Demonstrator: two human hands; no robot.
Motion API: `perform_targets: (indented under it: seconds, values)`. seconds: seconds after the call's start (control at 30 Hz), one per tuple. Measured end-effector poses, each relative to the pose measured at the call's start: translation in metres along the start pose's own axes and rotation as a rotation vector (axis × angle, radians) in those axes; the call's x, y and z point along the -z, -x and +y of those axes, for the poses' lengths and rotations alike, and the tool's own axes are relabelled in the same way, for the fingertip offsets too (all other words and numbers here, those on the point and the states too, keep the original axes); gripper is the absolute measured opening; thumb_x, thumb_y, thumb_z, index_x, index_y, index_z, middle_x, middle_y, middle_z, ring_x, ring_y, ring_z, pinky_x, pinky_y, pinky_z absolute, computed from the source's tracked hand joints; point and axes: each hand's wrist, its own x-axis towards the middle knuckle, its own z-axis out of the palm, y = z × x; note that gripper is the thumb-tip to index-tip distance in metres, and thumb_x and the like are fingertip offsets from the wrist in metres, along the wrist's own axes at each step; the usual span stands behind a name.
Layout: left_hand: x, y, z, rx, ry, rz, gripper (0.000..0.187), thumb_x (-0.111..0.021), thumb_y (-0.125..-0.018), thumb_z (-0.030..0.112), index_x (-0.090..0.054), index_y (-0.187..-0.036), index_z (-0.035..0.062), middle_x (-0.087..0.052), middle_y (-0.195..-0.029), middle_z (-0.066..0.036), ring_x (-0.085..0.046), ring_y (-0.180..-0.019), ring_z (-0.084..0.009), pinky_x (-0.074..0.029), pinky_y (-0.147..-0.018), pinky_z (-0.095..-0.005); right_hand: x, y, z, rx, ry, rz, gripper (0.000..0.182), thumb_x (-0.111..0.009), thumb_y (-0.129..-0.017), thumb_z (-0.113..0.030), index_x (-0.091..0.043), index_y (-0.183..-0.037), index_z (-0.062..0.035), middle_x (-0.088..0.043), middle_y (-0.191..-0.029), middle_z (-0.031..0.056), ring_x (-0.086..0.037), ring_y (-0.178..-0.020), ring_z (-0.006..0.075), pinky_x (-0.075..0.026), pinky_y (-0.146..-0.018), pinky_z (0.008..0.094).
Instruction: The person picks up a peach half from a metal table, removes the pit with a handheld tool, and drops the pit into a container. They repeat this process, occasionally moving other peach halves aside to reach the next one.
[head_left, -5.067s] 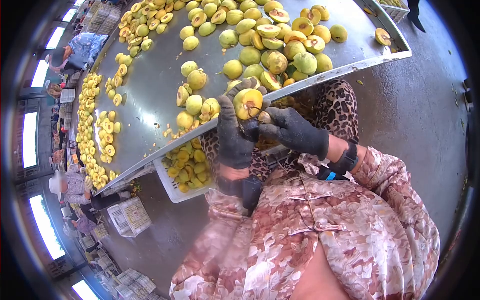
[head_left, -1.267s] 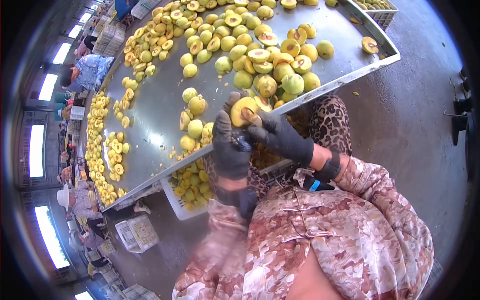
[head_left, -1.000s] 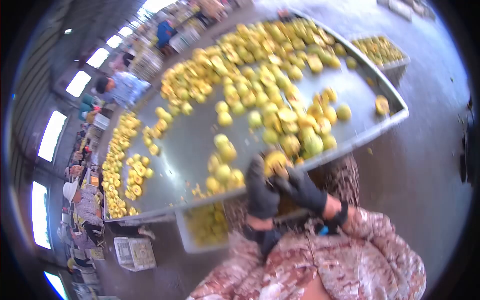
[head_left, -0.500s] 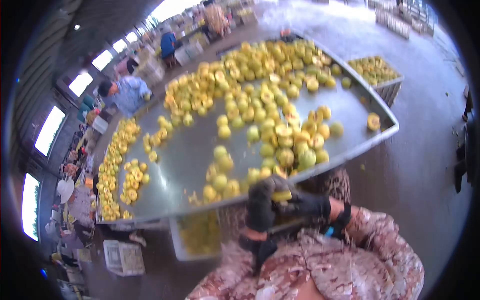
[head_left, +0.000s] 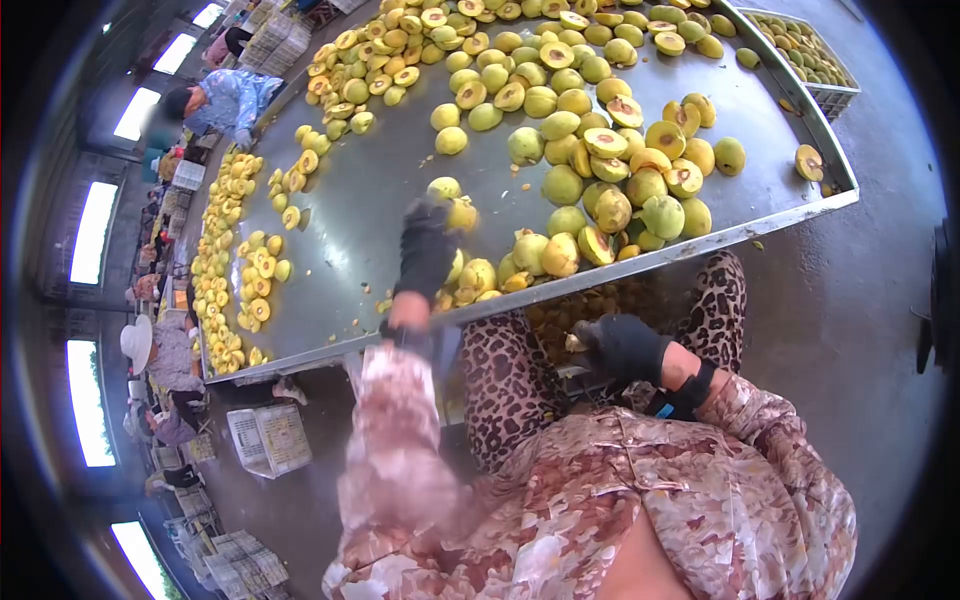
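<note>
Over the near part of the metal table, my left hand (head_left: pixel 428 245) reaches forward in a black glove, smeared by motion. At its fingertips is a yellow peach (head_left: pixel 462 214), also blurred. A cluster of whole and halved peaches (head_left: pixel 612 208) lies to the right of this hand, some cut faces showing brown stones. My right hand (head_left: pixel 625 350), also in a black glove, is closed in front of my lap, below the table edge. A small pale tip shows at its fingers; the rest of what it holds is hidden.
The metal table (head_left: pixel 365 240) has a raised rim and more halved peaches along its far and left sides. A full crate (head_left: pixel 800 55) stands beyond the right rim. Cut pieces (head_left: pixel 600 310) lie below the edge near my legs. A white crate (head_left: pixel 270 440) sits on the floor; co-workers are at left.
My hands were together at the table edge around a piece of peach. Now the left has moved forward and left onto the table, and the right has dropped toward my lap. The view has tilted down.
</note>
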Motion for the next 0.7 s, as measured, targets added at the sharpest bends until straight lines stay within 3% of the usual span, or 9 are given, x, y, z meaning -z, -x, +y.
perform_targets:
  seconds: [0.03, 0.07, 0.17, 0.3, 0.33, 0.4, 0.5, 0.57, 0.7]
  values:
    - [-0.024, -0.014, -0.003, -0.002, 0.022, -0.163, 0.058, -0.074, -0.082, 0.025, -0.057, -0.135, 0.0093, -0.047, -0.147, -0.021, -0.051, -0.127, -0.0366, -0.04, -0.109, -0.046, 0.0, 0.003, 0.004, -0.001, -0.039, 0.035, 0.02, -0.065, -0.087, -0.026, -0.063, -0.091, -0.0066, -0.069, -0.082, 0.0197, -0.067, -0.078, 0.04, -0.053, -0.07, 0.0497]
    - [-0.043, -0.021, -0.013, -0.116, -0.069, -0.014, 0.064, -0.08, -0.076, 0.022, -0.057, -0.134, 0.0066, -0.052, -0.141, -0.02, -0.053, -0.125, -0.035, -0.043, -0.108, -0.0436, 0.001, 0.007, 0.008, -0.005, -0.078, 0.076, 0.021, -0.065, -0.088, -0.027, -0.063, -0.092, -0.0067, -0.069, -0.082, 0.0178, -0.068, -0.078, 0.0373, -0.053, -0.07, 0.048]
    - [0.0, -0.049, 0.011, 0.127, 0.368, -0.214, 0.065, -0.079, -0.078, 0.014, -0.053, -0.137, 0.0079, -0.056, -0.135, -0.02, -0.055, -0.125, -0.0352, -0.045, -0.106, -0.039, 0.004, 0.019, 0.011, -0.072, -0.613, 0.243, 0.022, -0.065, -0.093, -0.029, -0.062, -0.095, -0.0072, -0.07, -0.085, 0.0076, -0.068, -0.078, 0.0241, -0.054, -0.069, 0.0418]
    - [0.022, -0.007, 0.114, -0.152, 0.81, 0.135, 0.056, -0.075, -0.083, 0.01, -0.053, -0.133, -0.0005, -0.06, -0.13, -0.016, -0.058, -0.121, -0.027, -0.047, -0.104, -0.0373, 0.046, 0.012, -0.021, -0.131, -1.517, 0.228, 0.017, -0.064, -0.096, -0.022, -0.063, -0.106, -0.0077, -0.066, -0.089, -0.0019, -0.063, -0.082, 0.0107, -0.054, -0.073, 0.0343]
    - [0.031, 0.016, 0.136, -0.176, 0.597, 0.148, 0.055, -0.073, -0.085, 0.01, -0.052, -0.135, -0.0018, -0.059, -0.131, -0.015, -0.056, -0.123, -0.0253, -0.047, -0.104, -0.0357, 0.053, 0.012, -0.028, -0.125, -1.708, 0.158, 0.018, -0.064, -0.096, -0.02, -0.064, -0.109, -0.0075, -0.066, -0.091, -0.0022, -0.062, -0.084, 0.0093, -0.054, -0.075, 0.0333]
    - [0.038, 0.05, 0.185, -0.289, 0.411, 0.213, 0.054, -0.07, -0.087, 0.01, -0.05, -0.136, -0.0031, -0.059, -0.132, -0.014, -0.056, -0.124, -0.0239, -0.047, -0.103, -0.0342, 0.041, -0.007, -0.031, -0.008, -1.299, 0.33, 0.024, -0.068, -0.093, -0.023, -0.06, -0.106, -0.005, -0.063, -0.09, 0.0036, -0.061, -0.083, 0.014, -0.052, -0.074, 0.035]
    - [0.026, 0.04, 0.225, -0.211, 0.756, 0.23, 0.051, -0.067, -0.09, 0.011, -0.051, -0.135, -0.0034, -0.059, -0.131, -0.014, -0.057, -0.122, -0.0243, -0.047, -0.103, -0.0345, 0.027, -0.017, -0.014, 0.052, -0.539, 0.581, 0.035, -0.072, -0.087, -0.027, -0.053, -0.102, -0.0013, -0.059, -0.089, 0.0123, -0.058, -0.081, 0.021, -0.05, -0.072, 0.0376]
    - [0.027, 0.035, 0.244, -0.129, 0.972, 0.188, 0.049, -0.065, -0.091, 0.012, -0.051, -0.135, -0.0036, -0.06, -0.131, -0.015, -0.057, -0.121, -0.0245, -0.047, -0.103, -0.0347, 0.044, 0.006, -0.028, 0.042, -0.427, 0.595, 0.046, -0.074, -0.084, -0.031, -0.048, -0.103, -0.0001, -0.057, -0.081, 0.0155, -0.059, -0.073, 0.0264, -0.048, -0.064, 0.0426]
    - [0.038, 0.04, 0.254, -0.027, 1.183, 0.163, 0.045, -0.061, -0.094, 0.013, -0.051, -0.135, -0.004, -0.06, -0.129, -0.015, -0.058, -0.12, -0.025, -0.047, -0.102, -0.0351, 0.033, 0.004, -0.024, -0.064, -0.369, 0.683, 0.037, -0.068, -0.089, -0.027, -0.047, -0.106, -0.0014, -0.058, -0.079, 0.015, -0.06, -0.072, 0.031, -0.048, -0.063, 0.044]
